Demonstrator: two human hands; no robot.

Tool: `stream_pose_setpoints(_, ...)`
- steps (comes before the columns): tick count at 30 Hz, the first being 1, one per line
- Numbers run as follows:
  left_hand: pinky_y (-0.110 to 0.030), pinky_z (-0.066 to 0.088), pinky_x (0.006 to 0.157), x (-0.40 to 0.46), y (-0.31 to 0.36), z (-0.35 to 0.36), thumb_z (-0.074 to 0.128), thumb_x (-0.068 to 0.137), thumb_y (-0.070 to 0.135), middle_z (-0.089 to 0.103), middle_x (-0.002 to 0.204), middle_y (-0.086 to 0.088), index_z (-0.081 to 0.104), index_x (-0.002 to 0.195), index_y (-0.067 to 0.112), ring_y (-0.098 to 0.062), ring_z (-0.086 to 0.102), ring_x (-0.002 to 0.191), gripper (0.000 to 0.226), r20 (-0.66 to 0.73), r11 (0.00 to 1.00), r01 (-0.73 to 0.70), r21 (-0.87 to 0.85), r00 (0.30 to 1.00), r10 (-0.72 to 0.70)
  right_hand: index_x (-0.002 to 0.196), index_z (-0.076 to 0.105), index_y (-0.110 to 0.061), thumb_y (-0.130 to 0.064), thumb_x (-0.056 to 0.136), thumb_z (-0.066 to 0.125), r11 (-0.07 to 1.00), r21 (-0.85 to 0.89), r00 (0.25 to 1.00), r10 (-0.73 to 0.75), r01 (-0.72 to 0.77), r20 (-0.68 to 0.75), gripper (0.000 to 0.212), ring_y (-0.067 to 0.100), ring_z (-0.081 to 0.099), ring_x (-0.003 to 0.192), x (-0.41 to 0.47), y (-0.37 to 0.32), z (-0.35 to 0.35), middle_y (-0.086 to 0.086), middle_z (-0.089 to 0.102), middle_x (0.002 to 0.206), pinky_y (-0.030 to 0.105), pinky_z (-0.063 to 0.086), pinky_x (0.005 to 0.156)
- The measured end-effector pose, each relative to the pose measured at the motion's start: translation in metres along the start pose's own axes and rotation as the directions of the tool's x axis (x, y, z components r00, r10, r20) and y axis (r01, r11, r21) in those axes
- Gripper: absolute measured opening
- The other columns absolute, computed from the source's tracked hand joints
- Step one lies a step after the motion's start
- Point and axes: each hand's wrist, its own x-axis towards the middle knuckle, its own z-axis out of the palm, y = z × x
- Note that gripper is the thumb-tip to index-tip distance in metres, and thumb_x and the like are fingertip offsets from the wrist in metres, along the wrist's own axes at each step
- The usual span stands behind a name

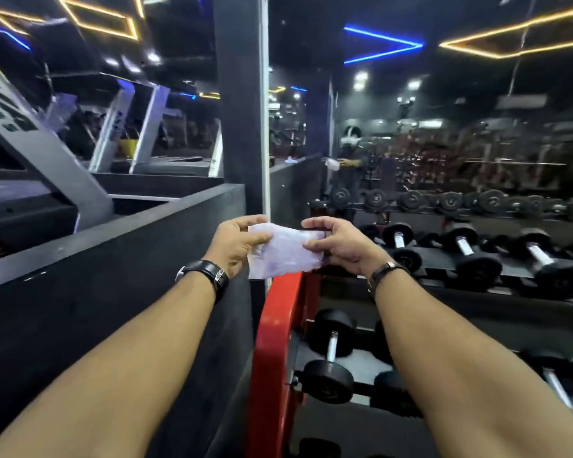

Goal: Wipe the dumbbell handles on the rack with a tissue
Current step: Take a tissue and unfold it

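Dim gym lights frame the rack [280,328] where the left hand [237,241] and right hand [339,242] pinch the tissue [283,254] taut above untouched dumbbell handles [332,347], likely readying it before lowering onto one

Two hands holding a tissue out over the end of the dumbbell rack.

The left hand [237,241] and the right hand [339,242] are each pinching an edge of the pale tissue [283,252], holding it spread between them above the rack's red end frame [278,342]. Black dumbbells [470,249] with chrome handles are lying in rows on the rack [477,292] to the right. A watch [209,274] is sitting on the left wrist, and a mirror [444,127] is reflecting the room behind the rack.
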Motion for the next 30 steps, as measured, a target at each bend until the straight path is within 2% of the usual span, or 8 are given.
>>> stream_pose_setpoints(3,-0.043,0.052,0.092,0.017,-0.014,0.017,0.077,0.077,-0.009,0.069,0.104,-0.021,0.07,0.109,0.005,-0.024,0.061,0.09,0.036,0.097,0.988,-0.014,0.151,0.995,0.0,0.116,0.063,-0.003,0.006,0.082,0.072,0.99,-0.14,0.99,-0.019,0.0,-0.136,0.036,0.006,0.06,0.055,-0.005,0.007,-0.031,0.0,0.063,0.073,0.023,0.051,0.046)
stream_pose_setpoints(7,-0.033,0.055,0.073,0.048,-0.026,0.048,0.086,0.071,0.006,0.069,0.083,-0.012,0.072,0.09,0.02,-0.018,0.061,0.075,0.028,0.162,0.955,-0.084,0.286,0.986,0.038,0.103,0.07,-0.003,-0.002,0.078,0.078,0.963,-0.269,0.96,-0.049,-0.027,-0.274,0.027,0.017,0.06,0.065,-0.004,0.015,-0.068,-0.002,0.064,0.066,0.042,0.056,0.069)
stream_pose_setpoints(9,-0.023,0.053,0.06,0.063,-0.031,0.062,0.082,0.077,0.004,0.071,0.075,-0.004,0.072,0.085,0.02,-0.009,0.062,0.064,0.02,0.15,0.945,-0.13,0.3,0.985,0.088,0.1,0.071,-0.005,-0.004,0.079,0.079,0.955,-0.293,0.948,-0.063,-0.033,-0.313,0.022,0.017,0.06,0.065,-0.002,0.014,-0.081,0.001,0.065,0.069,0.036,0.055,0.064)
stream_pose_setpoints(11,-0.022,0.05,0.062,0.078,-0.036,0.07,0.083,0.077,0.009,0.072,0.071,0.002,0.074,0.079,0.024,-0.006,0.061,0.061,0.018,0.157,0.919,-0.206,0.337,0.974,0.16,0.099,0.071,-0.004,-0.003,0.081,0.076,0.957,-0.288,0.941,-0.077,-0.023,-0.33,0.019,0.011,0.061,0.06,0.001,0.014,-0.088,0.004,0.066,0.072,0.025,0.054,0.054)
stream_pose_setpoints(17,-0.021,0.046,0.059,0.115,-0.049,0.078,0.076,0.086,0.026,0.069,0.07,0.003,0.073,0.074,0.032,-0.01,0.055,0.059,0.014,0.173,0.849,-0.284,0.445,0.958,0.23,0.084,0.075,-0.016,-0.02,0.084,0.077,0.932,-0.363,0.909,-0.127,-0.028,-0.396,0.004,0.008,0.048,0.058,0.024,0.025,-0.105,-0.009,0.055,0.058,0.025,0.047,0.054)
stream_pose_setpoints(23,-0.026,0.037,0.059,0.138,-0.066,0.085,0.064,0.097,0.032,0.051,0.053,0.014,0.069,0.075,0.017,-0.006,0.042,0.05,0.027,0.249,0.914,-0.226,0.338,0.958,0.145,0.088,0.066,-0.017,-0.026,0.095,0.063,0.959,-0.281,0.913,-0.089,-0.029,-0.398,0.012,0.0,0.051,0.058,0.042,0.032,-0.112,-0.01,0.058,0.071,0.02,0.045,0.058)
stream_pose_setpoints(26,-0.03,0.039,0.067,0.146,-0.076,0.094,0.06,0.099,0.034,0.054,0.064,0.009,0.065,0.077,0.017,-0.012,0.046,0.062,0.028,0.235,0.961,-0.162,0.225,0.966,0.108,0.092,0.058,-0.017,-0.036,0.099,0.055,0.988,-0.13,0.93,0.034,-0.087,-0.366,0.021,0.014,0.056,0.073,0.057,0.037,-0.114,0.001,0.055,0.085,0.029,0.051,0.057)
stream_pose_setpoints(30,-0.035,0.051,0.075,0.152,-0.085,0.105,0.064,0.096,0.022,0.068,0.079,0.0,0.072,0.08,0.02,-0.015,0.059,0.074,0.018,0.2,0.975,-0.13,0.182,0.975,0.092,0.096,0.064,-0.009,-0.027,0.098,0.058,0.983,-0.177,0.916,-0.033,-0.042,-0.399,0.019,0.021,0.061,0.075,0.072,0.048,-0.119,0.007,0.064,0.085,0.034,0.051,0.058)
